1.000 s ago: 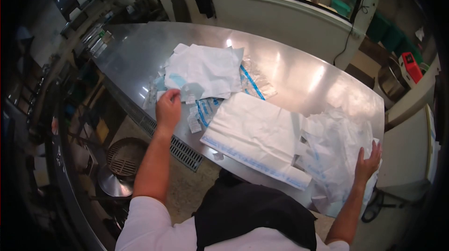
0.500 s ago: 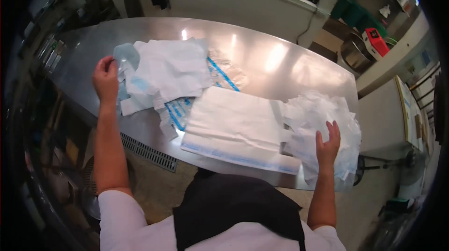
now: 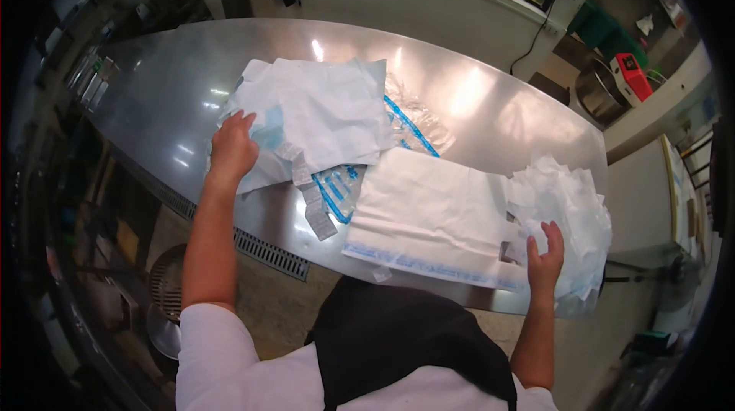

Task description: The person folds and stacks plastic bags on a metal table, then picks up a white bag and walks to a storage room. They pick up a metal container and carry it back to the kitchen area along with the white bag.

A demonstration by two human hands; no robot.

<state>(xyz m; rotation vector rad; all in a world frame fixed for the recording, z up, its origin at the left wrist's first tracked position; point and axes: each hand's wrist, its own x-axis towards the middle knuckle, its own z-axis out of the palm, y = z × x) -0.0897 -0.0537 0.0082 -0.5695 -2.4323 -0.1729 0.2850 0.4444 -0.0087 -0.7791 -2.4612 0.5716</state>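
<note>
My left hand (image 3: pixel 233 147) rests at the left edge of a loose pile of white sheets (image 3: pixel 329 109), its fingers slightly bent and apart. A pale blue patch (image 3: pixel 269 128) shows on the pile just beside the fingertips. From the pile's lower side hangs a crumpled greyish strip (image 3: pixel 315 208). My right hand (image 3: pixel 545 258), thumb and fingers spread, is over the near left side of a second heap of thin white sheets (image 3: pixel 563 197). Between the hands lies a flat white bag-like sheet (image 3: pixel 436 220) with a bluish printed band along its near edge.
Under the left pile, clear plastic with blue print (image 3: pixel 341 185) sticks out. Everything lies on a steel table (image 3: pixel 184 82). A floor drain (image 3: pixel 268 254) runs below its near edge. At the far right stand a metal bowl (image 3: pixel 599 91) and a red device (image 3: pixel 632 74).
My left hand has moved inward and nearer over the left pile; the pale translucent piece at its fingertips now lies flatter. My right hand stays over its heap. The view has shifted slightly.
</note>
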